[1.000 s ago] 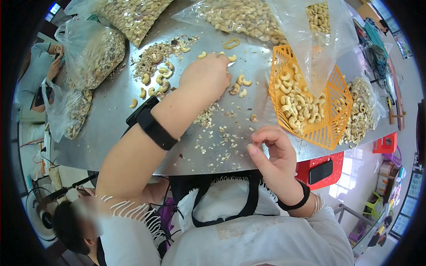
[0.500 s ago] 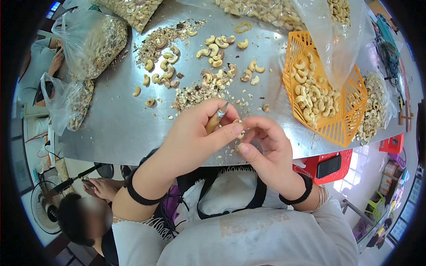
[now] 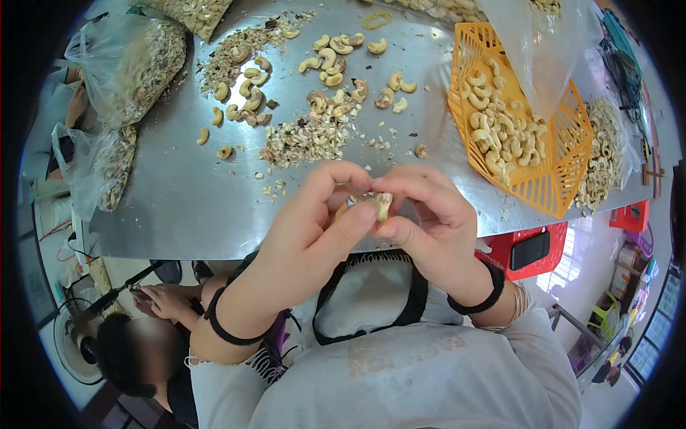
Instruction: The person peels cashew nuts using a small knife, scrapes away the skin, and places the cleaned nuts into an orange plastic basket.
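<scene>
Both of my hands are together over the near edge of the metal table. My left hand point(image 3: 321, 214) is curled around a small knife point(image 3: 349, 203); part of its wooden handle and metal collar show, and the blade is mostly hidden by the fingers. Between the fingertips of both hands is a cashew nut point(image 3: 384, 207). My right hand point(image 3: 439, 211) pinches it with thumb and forefinger from the right. Just beyond lies a pile of chopped cashew bits point(image 3: 307, 141). Whole cashews point(image 3: 332, 63) are scattered farther back.
An orange plastic basket point(image 3: 463, 86) holding cashews stands to the right. Bags of nuts point(image 3: 153, 68) line the left and back, with another cashew bag point(image 3: 600, 154) at the far right. A phone point(image 3: 530, 250) rests on a red stool point(image 3: 506, 252). Another person point(image 3: 153, 350) sits at lower left.
My right hand has closed in to pinch the cashew against my left fingertips. The knife blade, visible before, is now mostly hidden. The view has shifted, so the table contents appear higher.
</scene>
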Action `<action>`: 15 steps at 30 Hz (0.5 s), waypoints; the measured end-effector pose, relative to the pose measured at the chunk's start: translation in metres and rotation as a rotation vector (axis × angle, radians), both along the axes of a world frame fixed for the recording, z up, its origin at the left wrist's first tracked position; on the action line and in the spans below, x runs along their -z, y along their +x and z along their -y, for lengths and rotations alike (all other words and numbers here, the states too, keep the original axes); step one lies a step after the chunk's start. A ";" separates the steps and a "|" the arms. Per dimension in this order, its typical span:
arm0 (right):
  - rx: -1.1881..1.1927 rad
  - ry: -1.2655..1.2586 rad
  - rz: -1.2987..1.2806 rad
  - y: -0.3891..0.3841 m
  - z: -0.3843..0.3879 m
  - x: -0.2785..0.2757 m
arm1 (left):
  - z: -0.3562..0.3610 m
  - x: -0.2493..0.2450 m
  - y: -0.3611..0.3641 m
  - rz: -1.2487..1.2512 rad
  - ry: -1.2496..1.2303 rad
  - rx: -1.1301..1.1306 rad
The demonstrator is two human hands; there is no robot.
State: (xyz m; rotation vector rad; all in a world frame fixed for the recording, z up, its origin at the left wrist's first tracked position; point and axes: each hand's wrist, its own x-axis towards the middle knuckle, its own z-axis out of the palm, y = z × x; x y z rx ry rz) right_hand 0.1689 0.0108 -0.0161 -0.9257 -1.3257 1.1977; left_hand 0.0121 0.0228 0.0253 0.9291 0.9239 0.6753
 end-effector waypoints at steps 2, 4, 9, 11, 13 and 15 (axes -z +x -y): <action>0.009 -0.012 0.018 0.003 0.000 0.000 | 0.003 -0.002 0.000 0.054 0.053 0.000; 0.019 -0.022 0.034 0.004 0.001 -0.002 | 0.004 -0.004 -0.002 -0.046 0.165 0.055; -0.109 -0.224 -0.226 0.004 0.004 -0.007 | 0.007 -0.002 -0.009 -0.317 0.376 0.097; -0.124 -0.259 -0.255 0.005 0.004 -0.008 | 0.007 -0.002 -0.009 -0.396 0.420 0.116; -0.137 -0.295 -0.283 0.006 0.005 -0.009 | 0.005 -0.004 -0.008 -0.439 0.554 0.158; -0.124 -0.352 -0.333 0.006 0.006 -0.010 | 0.002 -0.006 -0.008 -0.482 0.626 0.204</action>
